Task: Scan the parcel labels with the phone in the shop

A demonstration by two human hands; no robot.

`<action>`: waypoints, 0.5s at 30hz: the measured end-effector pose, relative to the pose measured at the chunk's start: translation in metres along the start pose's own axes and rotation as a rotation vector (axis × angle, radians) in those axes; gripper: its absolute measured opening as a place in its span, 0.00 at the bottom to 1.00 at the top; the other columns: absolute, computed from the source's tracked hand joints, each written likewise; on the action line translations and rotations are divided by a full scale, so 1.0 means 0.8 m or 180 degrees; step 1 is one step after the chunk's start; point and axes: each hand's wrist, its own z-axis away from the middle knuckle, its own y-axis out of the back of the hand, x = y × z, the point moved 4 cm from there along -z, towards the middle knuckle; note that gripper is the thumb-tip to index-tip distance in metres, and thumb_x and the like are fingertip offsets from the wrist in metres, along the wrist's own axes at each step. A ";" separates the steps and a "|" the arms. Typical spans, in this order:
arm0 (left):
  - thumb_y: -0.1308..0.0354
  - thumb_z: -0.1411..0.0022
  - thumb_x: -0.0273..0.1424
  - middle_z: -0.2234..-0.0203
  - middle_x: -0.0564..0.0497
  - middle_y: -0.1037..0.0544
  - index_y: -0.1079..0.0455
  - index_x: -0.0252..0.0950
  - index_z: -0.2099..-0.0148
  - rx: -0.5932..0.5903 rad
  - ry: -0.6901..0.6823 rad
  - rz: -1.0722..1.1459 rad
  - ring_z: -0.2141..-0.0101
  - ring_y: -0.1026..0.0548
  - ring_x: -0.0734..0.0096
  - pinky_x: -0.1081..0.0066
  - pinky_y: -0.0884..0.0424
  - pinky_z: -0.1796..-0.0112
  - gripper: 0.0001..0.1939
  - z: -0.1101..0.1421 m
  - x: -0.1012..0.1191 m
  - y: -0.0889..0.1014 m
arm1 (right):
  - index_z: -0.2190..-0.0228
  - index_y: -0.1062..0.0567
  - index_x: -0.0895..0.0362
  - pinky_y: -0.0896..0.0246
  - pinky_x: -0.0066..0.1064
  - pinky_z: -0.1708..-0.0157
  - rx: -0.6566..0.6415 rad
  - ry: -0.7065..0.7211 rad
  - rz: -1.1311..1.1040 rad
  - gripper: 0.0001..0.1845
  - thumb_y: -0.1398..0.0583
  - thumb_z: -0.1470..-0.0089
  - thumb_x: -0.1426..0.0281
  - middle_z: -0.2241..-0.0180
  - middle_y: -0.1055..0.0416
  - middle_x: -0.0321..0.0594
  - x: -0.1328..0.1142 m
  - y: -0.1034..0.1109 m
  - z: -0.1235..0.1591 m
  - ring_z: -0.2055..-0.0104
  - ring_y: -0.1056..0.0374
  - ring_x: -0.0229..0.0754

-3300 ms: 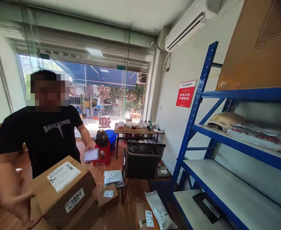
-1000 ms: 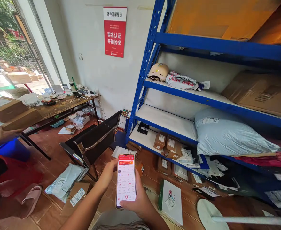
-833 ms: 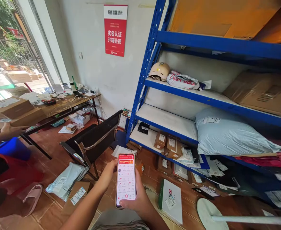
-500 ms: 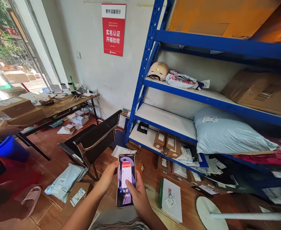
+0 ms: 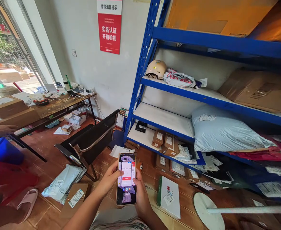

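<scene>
A smartphone (image 5: 126,195) is held upright in front of me, its lit screen showing a white card with a timer and a red button over a purple wallpaper. My left hand (image 5: 113,179) grips its left edge, with the thumb lying on the screen near the card. Along the right edge, my right hand (image 5: 141,191) wraps the phone with its thumb at the screen's side. The fingers behind the phone are hidden. Beyond it lies a white paper parcel (image 5: 118,150) on the tiled floor.
Blue shelving (image 5: 169,118) on the right bears a helmet (image 5: 156,69), cartons and a big grey bag (image 5: 224,131). A black chair (image 5: 89,140) and a wooden table (image 5: 56,107) stand left. Nearby are a white box (image 5: 170,198) and a round-based stand (image 5: 208,210). Another person's hand (image 5: 1,129) is by cartons at left.
The phone's screen has changed from a list-like card to one with a timer. My left thumb has come onto the screen, while my right thumb has drawn back to the right edge.
</scene>
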 end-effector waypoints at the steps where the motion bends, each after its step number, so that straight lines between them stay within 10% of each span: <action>1: 0.39 0.55 0.35 0.64 0.49 0.22 0.27 0.35 0.58 0.0018 -0.0017 -0.0010 0.59 0.29 0.59 0.66 0.36 0.56 0.19 -0.001 -0.001 -0.001 | 0.55 0.26 0.51 0.37 0.41 0.47 0.0024 -0.0037 -0.0030 0.21 0.39 0.53 0.62 0.55 0.23 0.38 0.001 0.001 -0.001 0.45 0.34 0.51; 15: 0.46 0.53 0.36 0.57 0.45 0.22 0.27 0.33 0.53 -0.0218 -0.0033 0.0195 0.53 0.30 0.51 0.63 0.37 0.56 0.24 -0.018 -0.023 0.008 | 0.56 0.27 0.49 0.40 0.43 0.46 0.0127 -0.0266 -0.0029 0.32 0.36 0.58 0.43 0.51 0.25 0.39 0.005 0.002 -0.010 0.47 0.32 0.53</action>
